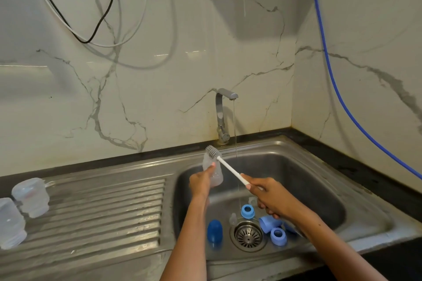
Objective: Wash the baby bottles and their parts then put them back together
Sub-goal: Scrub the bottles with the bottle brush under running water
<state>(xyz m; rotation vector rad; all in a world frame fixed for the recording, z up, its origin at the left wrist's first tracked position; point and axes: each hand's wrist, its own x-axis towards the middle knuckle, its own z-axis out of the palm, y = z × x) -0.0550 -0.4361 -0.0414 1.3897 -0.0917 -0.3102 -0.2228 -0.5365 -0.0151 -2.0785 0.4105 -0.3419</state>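
1. We hold a clear bottle (213,172) over the left part of the sink (296,180), tilted, mouth up and away from us. Our left hand (201,181) has its fingers wrapped round the bottle's body.
2. Our right hand (271,198) grips the white handle of the bottle brush (228,166), fingers curled round its lower end. The grey bristle head sits at the bottle's mouth; we cannot tell whether it is entering or leaving.
3. We judge the step in hand to be scrubbing this bottle, still in the washing part of the task.
4. The next move calls for keeping handle and neck in line so the bristles pass cleanly through the narrow opening, then bringing the bottle under the water to rinse.
5. The tap (222,116) runs a thin stream (235,130), falling just right of the bottle without touching it.
6. On the sink floor, round the drain (248,236), lie two blue rings (247,211) (278,236), a pale blue cap (268,223), a dark blue cap (214,230) and a clear teat (233,219). These look yet to be washed.
7. Two more clear bottles (30,197) (11,222) stand on the ribbed draining board (102,212), well to the left. Putting things back together has not begun.
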